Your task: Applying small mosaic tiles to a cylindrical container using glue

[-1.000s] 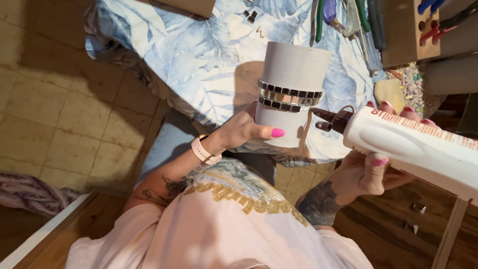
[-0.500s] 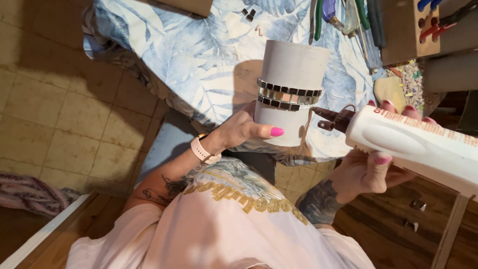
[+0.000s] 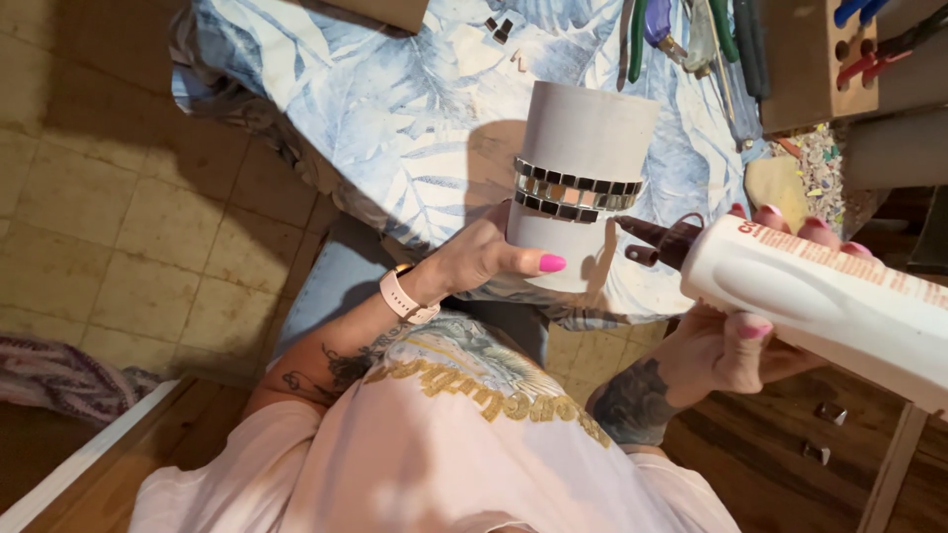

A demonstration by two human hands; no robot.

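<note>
My left hand (image 3: 489,259) grips the lower end of a white cylinder (image 3: 583,128), thumb across its front. A band of small square mirror and black tiles (image 3: 578,190) wraps around its middle. My right hand (image 3: 736,341) holds a large white glue bottle (image 3: 829,296) from below. The bottle's dark brown nozzle (image 3: 652,237) points left and its tip sits right at the cylinder's side, just under the tile band.
A table with a blue leaf-patterned cloth (image 3: 415,109) lies behind the cylinder, with a few loose tiles (image 3: 497,28) on it. Pliers and other hand tools (image 3: 691,35) lie at the top right beside a wooden tool block (image 3: 820,59). Tiled floor (image 3: 118,217) is at the left.
The glue bottle has shifted very slightly; its nozzle stays at the cylinder's side. The left hand and cylinder are almost unmoved.
</note>
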